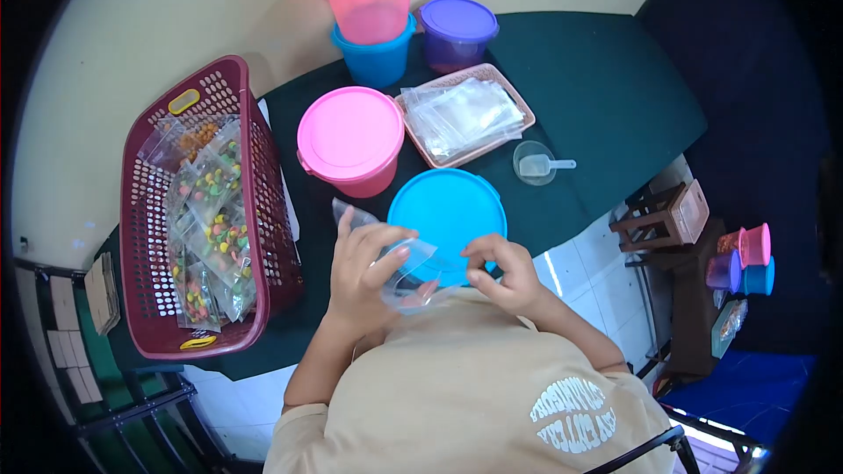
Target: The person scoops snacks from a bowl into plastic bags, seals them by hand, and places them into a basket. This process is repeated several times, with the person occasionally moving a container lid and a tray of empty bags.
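A clear plastic bag (pixel 406 274) is between my hands, in front of the round blue lid (pixel 450 215). My left hand (pixel 364 268) grips the bag, its fingers bent around the plastic. Close to the bag's right side, my right hand (pixel 502 274) has thumb and forefinger pressed together; whether they pinch the bag's edge is too small to tell. Beyond my left hand stands a pink-lidded tub (pixel 351 140). A pink basket (pixel 523 105) holds a pile of flat clear bags (pixel 464 118). To its right, a small scoop (pixel 540 164) lies in a clear round dish (pixel 527 177).
At the left, a maroon basket (pixel 255 211) holds filled bags of colourful pieces (pixel 219 228). Behind are a pink tub (pixel 369 9) stacked on a blue tub (pixel 376 60), and a purple-lidded tub (pixel 458 31). A wooden stool (pixel 654 221) stands right of the green-covered table (pixel 597 88).
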`<state>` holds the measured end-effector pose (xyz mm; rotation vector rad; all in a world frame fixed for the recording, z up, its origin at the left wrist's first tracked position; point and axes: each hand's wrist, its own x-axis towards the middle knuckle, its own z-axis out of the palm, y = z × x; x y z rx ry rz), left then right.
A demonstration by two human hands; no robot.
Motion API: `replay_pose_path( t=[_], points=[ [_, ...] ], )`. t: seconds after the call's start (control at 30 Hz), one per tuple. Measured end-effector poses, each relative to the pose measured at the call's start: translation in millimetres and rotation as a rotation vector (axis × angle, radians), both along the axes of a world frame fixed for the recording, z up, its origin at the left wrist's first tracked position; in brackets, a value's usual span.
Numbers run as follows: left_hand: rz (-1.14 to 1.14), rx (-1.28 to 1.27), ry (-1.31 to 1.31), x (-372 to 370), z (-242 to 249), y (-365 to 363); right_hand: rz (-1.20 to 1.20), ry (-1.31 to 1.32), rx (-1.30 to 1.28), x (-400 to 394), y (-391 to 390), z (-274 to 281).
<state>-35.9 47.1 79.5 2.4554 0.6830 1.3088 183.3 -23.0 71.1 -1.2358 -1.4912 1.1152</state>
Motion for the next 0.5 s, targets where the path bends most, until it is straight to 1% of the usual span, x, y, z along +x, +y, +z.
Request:
replay_pose_path(
  t=[0.03, 0.07, 0.13, 0.17, 0.2, 0.3, 0.37, 0.4, 0.43, 0.47, 0.5],
  points=[
    [-0.016, -0.035, -0.01, -10, 0, -1, 0.034, -0.172, 0.164, 7, 0, -10],
    [-0.006, -0.03, -0.015, -16, 0, -2, 0.044, -0.175, 0.17, 13, 0, -19],
    [0.013, -0.084, -0.138, -26, -1, -4, 0.114, -0.721, 0.329, 25, 0, -40],
    [0.039, -0.094, -0.128, -32, -2, -5, 0.162, -0.756, 0.235, 31, -5, -57],
    [0.057, -0.092, -0.135, -35, -5, -5, 0.18, -0.76, 0.242, 34, -9, -67],
    [0.121, -0.229, -0.03, -43, -18, -4, 0.199, -0.801, 0.436, 32, -13, -86],
    [0.159, -0.272, -0.049, -43, -30, -6, 0.215, -0.832, 0.458, 32, -17, -89],
    [0.183, -0.313, -0.061, -43, -34, -8, 0.216, -0.861, 0.477, 31, -18, -88],
    [0.217, -0.307, -0.078, -47, -36, -8, 0.174, -0.809, 0.451, 28, -16, -73],
    [0.252, -0.33, -0.04, -48, -38, -10, 0.191, -0.809, 0.461, 25, -13, -59],
    [0.285, -0.355, 0.0, -50, -39, -12, 0.131, -0.76, 0.451, 23, -11, -44]
  ],
)
